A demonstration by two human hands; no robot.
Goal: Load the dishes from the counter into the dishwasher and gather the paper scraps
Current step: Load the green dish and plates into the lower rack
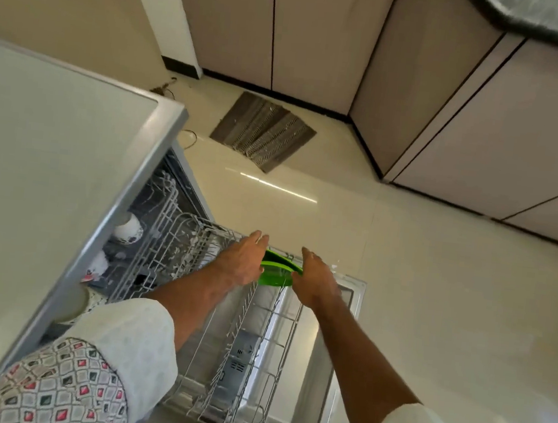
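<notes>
Left hand [244, 260] and right hand [316, 279], apart, flank the green plate [276, 275] at the far end of the rack [241, 328] (grip cannot be told). Recommend seating it upright between tines before release.

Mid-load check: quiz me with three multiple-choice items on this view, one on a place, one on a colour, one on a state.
1. Where is the dish?
A. on the floor
B. at the far end of the lower rack, between the left hand and right hand
C. deep inside the tub

2. Its colour?
A. green
B. white
C. blue

3. The dishwasher door is:
A. shut
B. barely ajar
C. fully down

Key: B, both hands flank it over the rack's far end; A, its rim shows bright green; C, the door lies flat under the pulled-out rack.
</notes>
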